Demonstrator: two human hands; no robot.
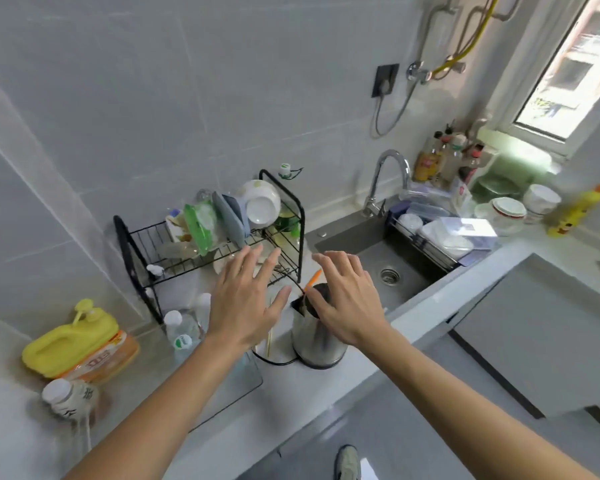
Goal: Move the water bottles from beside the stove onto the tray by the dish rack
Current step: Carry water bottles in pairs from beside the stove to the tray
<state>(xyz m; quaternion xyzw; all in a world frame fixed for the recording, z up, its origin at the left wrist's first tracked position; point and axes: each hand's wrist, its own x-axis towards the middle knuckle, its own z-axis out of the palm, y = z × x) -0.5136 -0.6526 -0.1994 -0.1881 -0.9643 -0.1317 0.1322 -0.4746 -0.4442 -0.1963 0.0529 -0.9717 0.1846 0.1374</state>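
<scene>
Both my hands hover open over the counter in front of the black dish rack [137, 258]. My left hand [246, 299] has its fingers spread and holds nothing. My right hand [347, 299] is also spread, just above a steel kettle [317, 341]. Two clear water bottles with white caps [181, 332] stand on a clear tray [236, 379] beside the rack, partly hidden by my left forearm. Another white-capped bottle [66, 398] stands at the lower left of the counter. No stove is in view.
A yellow detergent jug [71, 337] lies on an orange pack at left. The rack holds bowls, plates and a green packet. The sink [378, 258] with its tap lies to the right, with containers, bowls and bottles beyond it by the window.
</scene>
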